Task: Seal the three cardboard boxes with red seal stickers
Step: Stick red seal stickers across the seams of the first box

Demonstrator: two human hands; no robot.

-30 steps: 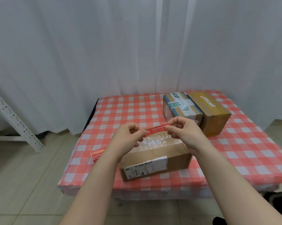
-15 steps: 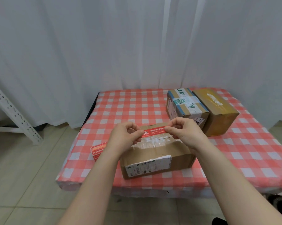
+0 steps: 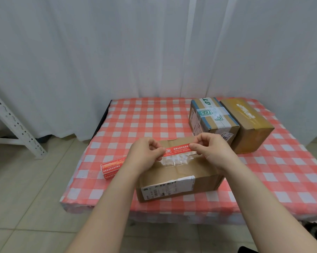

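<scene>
Two bare hands hold a red seal sticker (image 3: 177, 150) stretched flat above a low brown cardboard box (image 3: 179, 178) at the table's near edge. Left hand (image 3: 145, 154) pinches the strip's left end; right hand (image 3: 211, 151) pinches its right end, thumb & fingers closed on it. Sticker is thin, glossy, w/ white print. Box top has crinkled clear tape and a white shipping label on its near side. Red-and-white checked cloth (image 3: 145, 125) covers the table. Sticker stack (image 3: 111, 168) lies left of the box. Far right: taped box (image 3: 211, 117) touching a yellowish box (image 3: 249, 125). Vs 0.5 s ago, strip sits a bit lower, nearer the box top.
</scene>
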